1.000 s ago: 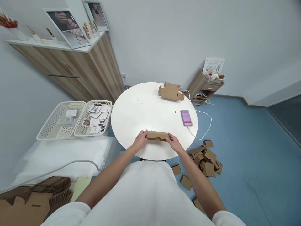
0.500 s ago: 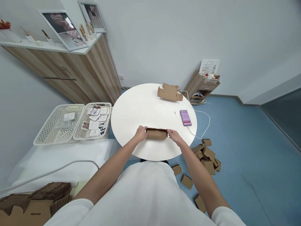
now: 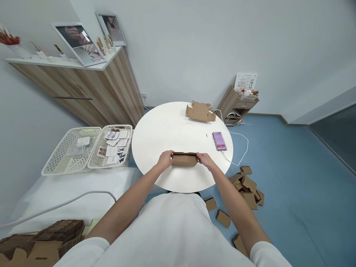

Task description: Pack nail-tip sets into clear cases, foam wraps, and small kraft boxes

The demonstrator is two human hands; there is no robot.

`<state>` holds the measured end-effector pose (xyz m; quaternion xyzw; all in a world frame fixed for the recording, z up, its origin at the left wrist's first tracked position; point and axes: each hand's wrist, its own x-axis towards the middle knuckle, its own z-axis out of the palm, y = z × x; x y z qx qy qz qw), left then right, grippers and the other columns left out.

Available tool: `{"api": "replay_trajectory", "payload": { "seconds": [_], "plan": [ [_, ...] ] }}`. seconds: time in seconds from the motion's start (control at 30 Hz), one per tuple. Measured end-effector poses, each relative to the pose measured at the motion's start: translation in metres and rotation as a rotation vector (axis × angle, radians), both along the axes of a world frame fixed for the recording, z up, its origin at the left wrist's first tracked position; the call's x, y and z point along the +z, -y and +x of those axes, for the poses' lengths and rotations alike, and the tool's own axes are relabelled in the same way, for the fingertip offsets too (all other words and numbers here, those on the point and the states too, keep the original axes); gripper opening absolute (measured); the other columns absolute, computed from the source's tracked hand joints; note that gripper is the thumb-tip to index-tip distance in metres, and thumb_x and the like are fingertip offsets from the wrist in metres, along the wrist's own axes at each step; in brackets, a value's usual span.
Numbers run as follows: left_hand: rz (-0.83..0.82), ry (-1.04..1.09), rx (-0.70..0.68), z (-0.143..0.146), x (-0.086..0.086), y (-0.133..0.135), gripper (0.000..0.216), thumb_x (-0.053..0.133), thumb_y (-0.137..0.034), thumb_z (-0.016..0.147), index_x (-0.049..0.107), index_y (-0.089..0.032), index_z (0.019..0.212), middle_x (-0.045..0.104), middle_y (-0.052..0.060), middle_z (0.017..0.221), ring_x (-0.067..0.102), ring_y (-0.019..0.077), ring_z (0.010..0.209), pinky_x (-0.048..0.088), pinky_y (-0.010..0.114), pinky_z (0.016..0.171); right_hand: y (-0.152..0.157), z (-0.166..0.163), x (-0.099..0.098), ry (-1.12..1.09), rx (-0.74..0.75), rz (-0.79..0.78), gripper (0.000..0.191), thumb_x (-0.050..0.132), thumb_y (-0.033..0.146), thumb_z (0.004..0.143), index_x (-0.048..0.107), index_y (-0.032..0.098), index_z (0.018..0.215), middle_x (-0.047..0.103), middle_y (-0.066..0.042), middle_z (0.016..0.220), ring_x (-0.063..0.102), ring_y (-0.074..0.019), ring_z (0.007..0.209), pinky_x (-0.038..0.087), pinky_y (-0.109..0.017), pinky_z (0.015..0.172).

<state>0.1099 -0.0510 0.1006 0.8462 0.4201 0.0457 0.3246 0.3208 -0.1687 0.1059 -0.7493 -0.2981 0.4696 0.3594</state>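
A small brown cardboard box [image 3: 184, 160], partly folded up, is at the near part of the round white table [image 3: 155, 141]. My left hand [image 3: 165, 160] grips its left end, fingers closed on the wall there. At the opposite end my right hand [image 3: 204, 159] pinches the right side. The box's long front panel faces me, and a dark gap shows along its upper edge. Farther back on the table lies an unfolded cardboard blank [image 3: 200, 111] with its flaps spread.
A purple phone-like object [image 3: 219, 141], pixelated, lies at the table's right with a white cable. Folded boxes [image 3: 249, 187] are piled on the floor. On the left stand two white baskets [image 3: 69, 171], [image 3: 109, 165], and flat cardboard stacks [image 3: 46, 250] sit lower left.
Both hands keep hold of the box, and its front panel looks slightly more upright. The whole view has shifted a little downward in the picture.
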Motion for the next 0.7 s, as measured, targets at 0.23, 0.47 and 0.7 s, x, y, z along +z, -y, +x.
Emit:
{"api": "replay_trajectory", "payload": {
  "seconds": [0.23,0.47,0.7],
  "plan": [
    [-0.012,0.054,-0.062,-0.008,-0.006,-0.006,0.038,0.056,-0.030,0.067,0.058,-0.021,0.104,0.061,0.005,0.088,0.057,0.0205,0.082,0.042,0.029,0.072,0.005,0.001,0.004,-0.046,0.040,0.025,0.028,0.051,0.043,0.070,0.063,0.018,0.076,0.057,-0.002,0.071,0.047,-0.0120,0.063,0.037,-0.025,0.062],
    [-0.191,0.171,0.040,-0.016,-0.001,-0.003,0.046,0.046,-0.052,0.072,0.061,-0.021,0.103,0.062,0.005,0.097,0.057,0.0195,0.088,0.044,0.028,0.075,0.012,0.002,0.007,-0.131,0.040,0.002,0.035,0.055,0.038,0.071,0.061,0.021,0.101,0.059,-0.003,0.087,0.050,-0.0106,0.069,0.039,-0.023,0.067],
    [-0.571,0.231,0.248,-0.015,0.002,-0.004,0.045,0.045,-0.052,0.074,0.060,-0.022,0.103,0.061,0.007,0.109,0.061,0.0160,0.084,0.046,0.024,0.066,0.012,0.004,0.000,-0.191,-0.007,-0.032,0.035,0.054,0.045,0.074,0.061,0.023,0.100,0.060,-0.006,0.097,0.056,-0.0115,0.069,0.044,-0.026,0.065]
  ]
}}
